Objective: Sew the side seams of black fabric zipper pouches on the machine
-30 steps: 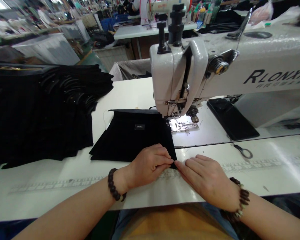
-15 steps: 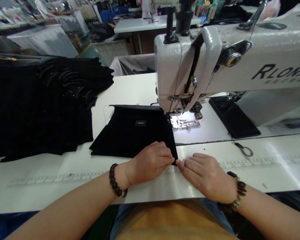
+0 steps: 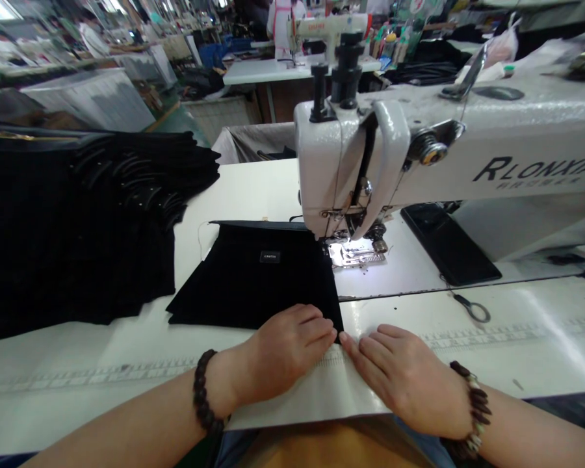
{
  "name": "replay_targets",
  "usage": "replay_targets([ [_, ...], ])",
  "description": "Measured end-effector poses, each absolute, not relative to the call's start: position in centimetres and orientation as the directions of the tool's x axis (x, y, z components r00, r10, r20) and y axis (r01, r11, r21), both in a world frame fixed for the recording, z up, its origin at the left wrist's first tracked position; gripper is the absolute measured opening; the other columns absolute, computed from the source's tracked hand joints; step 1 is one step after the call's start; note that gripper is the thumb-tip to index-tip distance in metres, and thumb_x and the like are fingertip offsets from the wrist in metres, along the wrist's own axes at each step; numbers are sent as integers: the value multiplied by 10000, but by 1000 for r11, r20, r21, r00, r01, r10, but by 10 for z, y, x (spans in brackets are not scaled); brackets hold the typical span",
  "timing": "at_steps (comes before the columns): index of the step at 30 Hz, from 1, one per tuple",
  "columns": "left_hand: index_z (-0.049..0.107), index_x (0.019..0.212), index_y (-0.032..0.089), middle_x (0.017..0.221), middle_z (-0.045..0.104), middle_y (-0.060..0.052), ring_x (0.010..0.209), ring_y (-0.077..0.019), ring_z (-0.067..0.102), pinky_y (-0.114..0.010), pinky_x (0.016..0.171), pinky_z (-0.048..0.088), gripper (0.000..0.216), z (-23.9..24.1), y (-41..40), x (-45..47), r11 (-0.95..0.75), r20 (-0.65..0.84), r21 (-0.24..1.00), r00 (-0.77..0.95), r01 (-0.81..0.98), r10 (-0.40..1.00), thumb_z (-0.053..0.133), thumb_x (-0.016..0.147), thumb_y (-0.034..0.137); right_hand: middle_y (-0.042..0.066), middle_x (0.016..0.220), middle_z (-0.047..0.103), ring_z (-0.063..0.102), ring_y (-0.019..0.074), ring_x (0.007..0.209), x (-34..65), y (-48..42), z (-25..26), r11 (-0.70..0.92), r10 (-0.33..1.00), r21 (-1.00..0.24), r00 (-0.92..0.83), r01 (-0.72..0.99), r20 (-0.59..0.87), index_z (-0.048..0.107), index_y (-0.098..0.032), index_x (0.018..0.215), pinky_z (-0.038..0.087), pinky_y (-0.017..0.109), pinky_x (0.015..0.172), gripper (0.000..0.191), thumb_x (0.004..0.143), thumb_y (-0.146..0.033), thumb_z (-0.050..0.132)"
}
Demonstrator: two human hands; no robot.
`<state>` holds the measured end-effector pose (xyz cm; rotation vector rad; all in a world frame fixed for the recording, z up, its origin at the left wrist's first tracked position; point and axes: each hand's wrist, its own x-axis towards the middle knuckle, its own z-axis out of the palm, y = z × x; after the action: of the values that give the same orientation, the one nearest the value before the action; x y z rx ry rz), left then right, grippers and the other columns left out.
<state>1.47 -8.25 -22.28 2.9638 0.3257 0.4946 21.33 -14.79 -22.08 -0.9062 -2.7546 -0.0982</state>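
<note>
A black fabric panel (image 3: 244,286) with a small dark label (image 3: 270,257) lies flat on the sewing table. Its right edge runs under the presser foot area of the white sewing machine (image 3: 351,175). My left hand (image 3: 287,348) is closed, with curled fingers pinching the panel's near right corner. At that same corner are the fingertips of my right hand (image 3: 394,370), which is also closed, its other fingers folded in. The fingertips of both hands almost meet. What lies beneath my left palm is hidden.
A thick stack of black fabric pieces (image 3: 78,240) covers the table's left side. A black phone (image 3: 451,244) lies under the machine arm, with a ring strap (image 3: 472,309) nearer me. A printed ruler scale (image 3: 141,367) crosses the table's front. Another sewing table (image 3: 273,73) stands behind.
The head view has tilted up, so the machine, panel and hands all appear lower. Both hands stay at the panel's near right corner, and the panel has not visibly moved on the table.
</note>
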Motion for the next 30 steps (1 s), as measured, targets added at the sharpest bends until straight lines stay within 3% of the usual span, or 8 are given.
replay_targets([
  [5,575,922,83,880,621,-50,804,-175,514,-299,748,469,213,-226,-78,13,-959,390,248,892,138,229,366,886,94,106,696,570,478,180,565,214,-152,-219,790,601,-7,-773,613,206,521,46,1069,341,329,511,342,760,-54,414],
  [9,583,900,68,869,625,-56,796,-175,513,-300,755,476,211,-229,-73,13,-958,418,254,879,130,230,373,880,83,102,700,572,480,182,573,214,-147,-217,790,602,-6,-776,613,189,520,39,1074,339,331,521,359,741,-59,429],
  [24,585,882,86,895,639,-50,847,-145,548,-253,831,476,190,-236,-25,19,-981,472,126,860,149,191,397,863,77,56,650,545,467,164,536,216,-95,-219,763,599,223,-794,606,105,514,25,1099,270,314,491,381,733,-59,454],
  [30,587,920,94,919,642,-40,904,-146,557,-241,853,466,167,-234,-7,22,-978,391,58,897,201,207,432,859,108,23,601,522,456,146,518,220,-76,-228,713,638,230,-749,662,178,558,-22,1059,247,302,488,285,806,-106,459],
])
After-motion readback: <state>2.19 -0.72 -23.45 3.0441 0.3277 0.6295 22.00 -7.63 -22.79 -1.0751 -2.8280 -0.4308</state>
